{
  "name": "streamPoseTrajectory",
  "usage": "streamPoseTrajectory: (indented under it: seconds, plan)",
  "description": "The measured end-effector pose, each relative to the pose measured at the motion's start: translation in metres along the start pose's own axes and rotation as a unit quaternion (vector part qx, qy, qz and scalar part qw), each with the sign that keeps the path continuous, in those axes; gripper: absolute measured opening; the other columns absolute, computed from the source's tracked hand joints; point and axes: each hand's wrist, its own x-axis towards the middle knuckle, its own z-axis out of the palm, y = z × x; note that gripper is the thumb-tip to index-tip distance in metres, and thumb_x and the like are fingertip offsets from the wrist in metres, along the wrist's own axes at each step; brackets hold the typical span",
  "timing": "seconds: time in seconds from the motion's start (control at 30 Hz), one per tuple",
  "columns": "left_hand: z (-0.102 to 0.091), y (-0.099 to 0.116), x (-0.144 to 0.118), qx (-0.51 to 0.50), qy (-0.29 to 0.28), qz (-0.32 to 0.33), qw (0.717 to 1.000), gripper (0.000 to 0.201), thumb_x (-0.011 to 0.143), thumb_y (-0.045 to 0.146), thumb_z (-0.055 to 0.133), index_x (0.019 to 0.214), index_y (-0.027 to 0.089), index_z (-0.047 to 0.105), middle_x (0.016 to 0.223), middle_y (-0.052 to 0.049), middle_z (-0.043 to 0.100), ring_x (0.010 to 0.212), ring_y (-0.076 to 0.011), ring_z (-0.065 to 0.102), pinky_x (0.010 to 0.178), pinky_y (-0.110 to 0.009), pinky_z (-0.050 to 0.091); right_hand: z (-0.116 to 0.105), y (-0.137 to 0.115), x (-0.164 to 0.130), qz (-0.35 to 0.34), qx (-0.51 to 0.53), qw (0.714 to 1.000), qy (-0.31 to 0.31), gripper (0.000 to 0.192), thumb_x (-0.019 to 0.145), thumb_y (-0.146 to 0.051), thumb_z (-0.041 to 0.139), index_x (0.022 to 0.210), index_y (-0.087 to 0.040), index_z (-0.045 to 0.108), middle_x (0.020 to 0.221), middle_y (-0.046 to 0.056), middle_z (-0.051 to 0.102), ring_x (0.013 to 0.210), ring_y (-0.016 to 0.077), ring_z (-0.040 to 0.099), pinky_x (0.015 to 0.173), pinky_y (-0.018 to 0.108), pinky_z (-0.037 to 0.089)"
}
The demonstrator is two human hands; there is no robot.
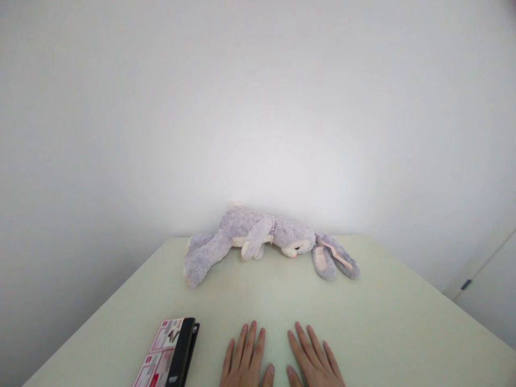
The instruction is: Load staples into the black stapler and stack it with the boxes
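My left hand point(245, 361) lies flat near the front of the table, palm down, fingers a little apart and holding nothing. Beside it, my right hand point(313, 359) rests the same way, with its fingers spread. To the left of my left hand, not touching it, is a binder point(164, 352) with a black spine and a white, pink and red printed cover. Farther back, a grey-lilac plush rabbit point(250, 228) lies on its side, its legs to the left and its long ears to the right. Both wrists are cut off by the lower edge of the view.
The pale green table point(363, 301) narrows toward a white wall point(258, 107) directly behind the rabbit. At the far right is a white door or panel point(494, 285) with a dark hinge or latch point(466, 284) on its edge.
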Motion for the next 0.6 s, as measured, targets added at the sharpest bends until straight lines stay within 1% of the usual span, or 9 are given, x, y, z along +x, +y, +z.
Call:
streamPoseTrajectory:
  seconds: [0.07,0.17,0.23,0.4,0.53,0.6]
  plan:
    - [0.001,0.0,0.0,0.012,0.004,0.002,1.0,0.06,0.089,0.035,0.055,0.149,0.032,0.05,0.16,-0.001,0.039,0.145,-0.0311,0.045,0.12,-0.054,0.036,-0.002,0.0,0.001,0.0,0.008,1.0,-0.011,0.057,0.094,-0.05,0.052,0.15,-0.043,0.044,0.156,-0.005,0.043,0.137,0.0334,0.054,0.105,0.053,0.052]
    - [0.002,0.001,0.0,0.021,-0.004,-0.002,1.0,0.06,0.089,0.035,0.055,0.149,0.032,0.05,0.16,0.0,0.038,0.145,-0.0315,0.045,0.119,-0.057,0.037,-0.006,0.004,0.003,-0.02,0.022,0.999,-0.04,0.057,0.096,-0.053,0.049,0.152,-0.044,0.04,0.156,-0.005,0.042,0.136,0.0318,0.055,0.103,0.049,0.054]
    - [0.001,0.001,0.0,0.022,-0.007,-0.001,1.0,0.06,0.089,0.035,0.055,0.149,0.031,0.049,0.16,0.0,0.037,0.145,-0.0318,0.044,0.119,-0.057,0.037,-0.007,0.006,0.003,-0.02,0.023,0.999,-0.042,0.057,0.097,-0.054,0.048,0.153,-0.044,0.037,0.156,-0.005,0.041,0.137,0.0317,0.054,0.103,0.049,0.054]
    - [0.001,0.0,0.001,0.019,-0.012,-0.005,1.0,0.06,0.09,0.034,0.055,0.149,0.031,0.048,0.161,0.0,0.036,0.146,-0.0318,0.044,0.12,-0.056,0.035,-0.002,0.01,0.001,-0.036,0.025,0.999,-0.024,0.06,0.097,-0.054,0.049,0.155,-0.044,0.033,0.156,-0.005,0.041,0.135,0.0323,0.056,0.1,0.048,0.056]
    - [0.0,-0.003,0.002,0.004,-0.03,0.007,1.0,0.061,0.09,0.036,0.055,0.15,0.032,0.047,0.16,0.0,0.037,0.145,-0.0329,0.045,0.117,-0.057,0.039,-0.001,0.011,0.001,-0.049,0.027,0.998,0.014,0.064,0.097,-0.054,0.05,0.157,-0.044,0.028,0.155,-0.004,0.044,0.132,0.032,0.059,0.097,0.047,0.056]
    - [-0.001,-0.003,0.002,0.003,-0.028,0.007,1.0,0.06,0.09,0.035,0.055,0.15,0.032,0.047,0.16,0.0,0.038,0.144,-0.033,0.046,0.117,-0.057,0.04,-0.003,0.011,0.001,-0.051,0.032,0.998,0.022,0.066,0.097,-0.054,0.051,0.157,-0.044,0.026,0.154,-0.003,0.045,0.131,0.032,0.06,0.096,0.046,0.056]
